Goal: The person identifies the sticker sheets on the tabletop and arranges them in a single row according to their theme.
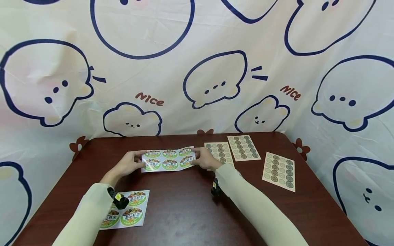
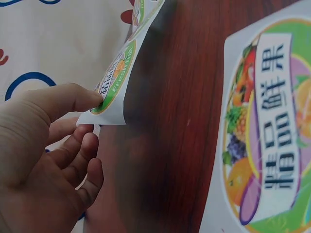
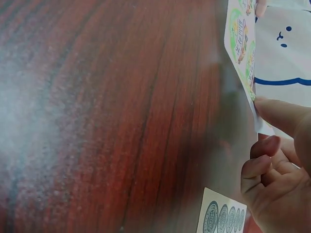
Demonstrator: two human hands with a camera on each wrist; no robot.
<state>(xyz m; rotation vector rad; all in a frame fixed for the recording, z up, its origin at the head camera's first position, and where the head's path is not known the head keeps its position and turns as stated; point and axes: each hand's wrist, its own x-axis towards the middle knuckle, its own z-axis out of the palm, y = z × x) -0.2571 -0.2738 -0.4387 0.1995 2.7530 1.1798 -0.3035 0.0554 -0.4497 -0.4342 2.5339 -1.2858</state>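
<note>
A white sheet of oval fruit stickers is held up over the far part of the table by both hands. My left hand pinches its left end, thumb on the printed face and fingers behind, as the left wrist view shows on the sheet. At the opposite end, my right hand pinches the right edge between thumb and fingers, and in the right wrist view the sheet bends a little near the thumb. A second fruit sticker sheet lies flat below the left wrist, partly covered by the forearm.
To the right lie three cream sheets of small round stickers: one partly behind the right hand, another beside it, a third farther right. A dark brown table meets a printed cloth backdrop.
</note>
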